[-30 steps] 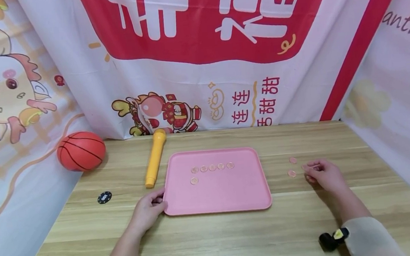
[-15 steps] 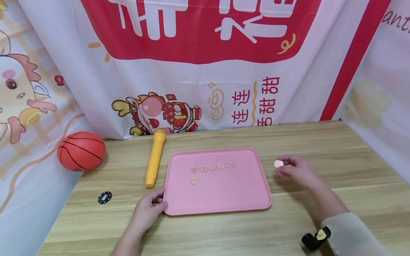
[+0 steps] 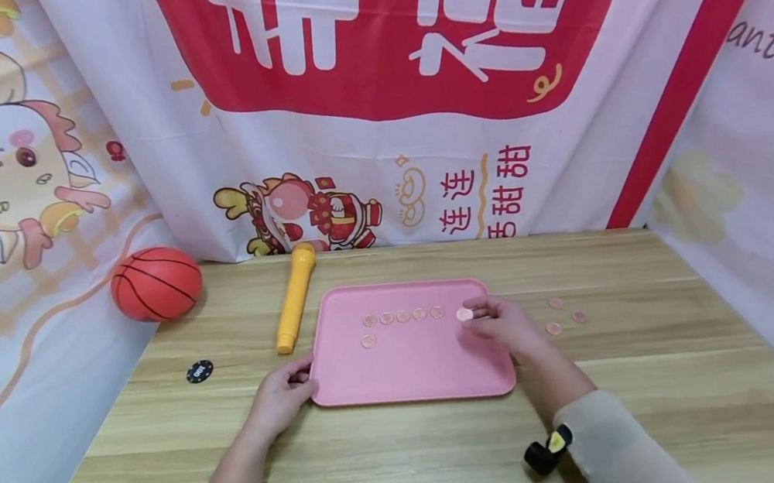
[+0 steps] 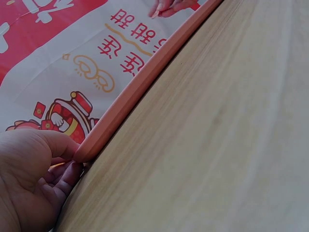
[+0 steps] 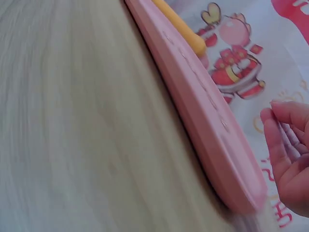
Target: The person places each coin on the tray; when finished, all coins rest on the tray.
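My right hand (image 3: 507,327) pinches a small pale copper-coloured coin (image 3: 464,314) between thumb and fingertips, above the right part of the pink tray (image 3: 414,375). In the right wrist view that hand (image 5: 292,154) hangs beyond the tray's end. My left hand (image 3: 279,399) grips the tray's left edge, thumb and fingers pinching the rim, as the left wrist view shows at the tray corner (image 4: 89,150). On the tray, several like coins lie in a row (image 3: 403,316) near the far side, with a single coin (image 3: 368,341) below the row's left end.
Three coins (image 3: 555,303) lie on the wooden table right of the tray. A yellow flashlight-shaped stick (image 3: 293,301) lies along its left side. Farther left are a red toy basketball (image 3: 157,284) and a black chip (image 3: 200,371). Printed cloth (image 3: 380,172) hangs behind.
My right hand has moved left from the loose coins on the table to over the tray, carrying a coin. The left hand stays at the tray's edge.
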{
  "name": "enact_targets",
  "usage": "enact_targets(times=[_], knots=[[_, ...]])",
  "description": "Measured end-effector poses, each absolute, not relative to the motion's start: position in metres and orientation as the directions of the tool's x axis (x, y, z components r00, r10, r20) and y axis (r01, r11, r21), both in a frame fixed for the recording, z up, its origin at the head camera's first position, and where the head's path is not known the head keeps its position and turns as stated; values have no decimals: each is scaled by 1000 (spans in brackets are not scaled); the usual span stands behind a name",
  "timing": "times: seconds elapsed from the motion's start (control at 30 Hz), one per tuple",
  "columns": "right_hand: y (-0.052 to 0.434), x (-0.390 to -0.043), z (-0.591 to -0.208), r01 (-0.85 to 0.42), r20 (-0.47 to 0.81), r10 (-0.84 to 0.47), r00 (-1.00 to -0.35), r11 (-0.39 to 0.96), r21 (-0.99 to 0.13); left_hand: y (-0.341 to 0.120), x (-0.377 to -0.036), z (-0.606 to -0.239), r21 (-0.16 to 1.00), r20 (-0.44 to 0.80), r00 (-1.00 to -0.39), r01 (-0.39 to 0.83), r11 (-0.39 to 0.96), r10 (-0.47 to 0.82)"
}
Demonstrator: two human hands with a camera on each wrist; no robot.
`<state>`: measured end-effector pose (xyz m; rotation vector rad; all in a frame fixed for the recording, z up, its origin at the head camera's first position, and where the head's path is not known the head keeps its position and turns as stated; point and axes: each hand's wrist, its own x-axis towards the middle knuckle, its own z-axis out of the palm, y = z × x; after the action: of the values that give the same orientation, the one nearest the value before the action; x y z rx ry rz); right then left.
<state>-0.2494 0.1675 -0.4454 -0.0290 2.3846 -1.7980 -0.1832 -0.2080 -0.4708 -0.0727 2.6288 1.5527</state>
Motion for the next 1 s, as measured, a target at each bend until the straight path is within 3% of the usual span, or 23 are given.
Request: enact_targets(times=[0.23, 0.53, 1.0], knots=[[135, -257, -453, 36, -94, -151, -984, 351, -936, -208, -181, -469, 873, -95, -995, -78, 481, 10], [83, -262, -458, 119, -166, -116, -979, 335, -935, -208, -183, -471, 872, -93, -996, -77, 484, 9], [50, -270, -472, 5, -99, -183, -978, 452, -892, -208, -183, -471, 875, -107, -994, -93, 475, 2]])
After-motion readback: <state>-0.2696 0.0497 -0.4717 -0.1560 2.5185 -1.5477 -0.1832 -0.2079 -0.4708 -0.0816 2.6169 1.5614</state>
